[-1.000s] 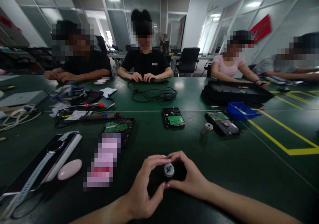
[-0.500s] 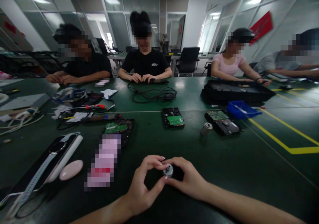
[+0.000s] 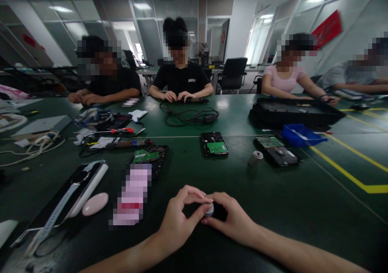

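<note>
Above the green table at the bottom middle, both my hands close round a small motor (image 3: 209, 209), a silver cylinder with a round end. My left hand (image 3: 184, 212) pinches it from the left, its thumb lying across the end face and its index finger arched over the top. From the other side my right hand (image 3: 235, 214) grips it between thumb and fingers. Much of the motor's body is hidden by the fingers. A similar silver cylinder (image 3: 256, 158) stands farther off to the right, next to a hard drive (image 3: 280, 153).
Another hard drive (image 3: 215, 144) lies straight ahead. To my left are a pixelated pink item (image 3: 131, 196), a pink oval case (image 3: 95, 204), a watch (image 3: 79, 177) and an electric screwdriver (image 3: 127, 144). A blue bin (image 3: 303, 135) sits right. Several people work across the table.
My left thumb has moved up over the motor's end face, covering features visible before. Both hands keep hold of it. The whole view has shifted slightly, with the things appearing farther right.
</note>
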`<control>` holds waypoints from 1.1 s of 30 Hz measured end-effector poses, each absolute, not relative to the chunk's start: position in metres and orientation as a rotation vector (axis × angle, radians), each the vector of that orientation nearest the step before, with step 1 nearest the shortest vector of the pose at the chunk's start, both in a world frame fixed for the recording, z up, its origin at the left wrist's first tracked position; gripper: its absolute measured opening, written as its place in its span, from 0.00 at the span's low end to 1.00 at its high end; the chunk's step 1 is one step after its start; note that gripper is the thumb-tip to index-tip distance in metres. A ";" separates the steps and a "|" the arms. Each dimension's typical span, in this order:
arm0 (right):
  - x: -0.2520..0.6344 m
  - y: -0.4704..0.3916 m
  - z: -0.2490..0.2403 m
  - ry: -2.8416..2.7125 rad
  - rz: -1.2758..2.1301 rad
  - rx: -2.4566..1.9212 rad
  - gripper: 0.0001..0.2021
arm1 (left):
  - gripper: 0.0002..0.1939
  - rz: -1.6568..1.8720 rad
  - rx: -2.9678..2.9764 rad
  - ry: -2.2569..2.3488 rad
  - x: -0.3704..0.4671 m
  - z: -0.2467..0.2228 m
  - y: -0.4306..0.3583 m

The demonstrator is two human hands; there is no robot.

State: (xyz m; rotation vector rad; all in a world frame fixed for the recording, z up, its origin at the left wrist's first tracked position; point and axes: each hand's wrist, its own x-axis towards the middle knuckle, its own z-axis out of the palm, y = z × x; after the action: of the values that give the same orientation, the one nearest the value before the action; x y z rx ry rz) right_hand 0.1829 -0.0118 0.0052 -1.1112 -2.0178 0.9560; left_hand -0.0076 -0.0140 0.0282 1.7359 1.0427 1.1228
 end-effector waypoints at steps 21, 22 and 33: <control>0.183 -0.012 0.007 -2.039 1.029 -1.125 0.20 | 0.12 0.874 2.282 1.564 -0.094 0.000 -0.025; 0.183 -0.012 0.008 -2.039 1.028 -1.126 0.20 | 0.10 0.882 2.287 1.561 -0.094 0.000 -0.024; 0.183 -0.012 0.007 -2.027 0.996 -1.104 0.19 | 0.07 1.279 2.281 1.197 -0.029 0.037 -0.017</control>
State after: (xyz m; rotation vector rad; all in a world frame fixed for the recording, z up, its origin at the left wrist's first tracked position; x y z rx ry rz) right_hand 0.1827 -0.0124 0.0075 -1.1042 -2.0270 0.9959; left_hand -0.0287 -0.0169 0.0368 2.2810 1.1972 1.2792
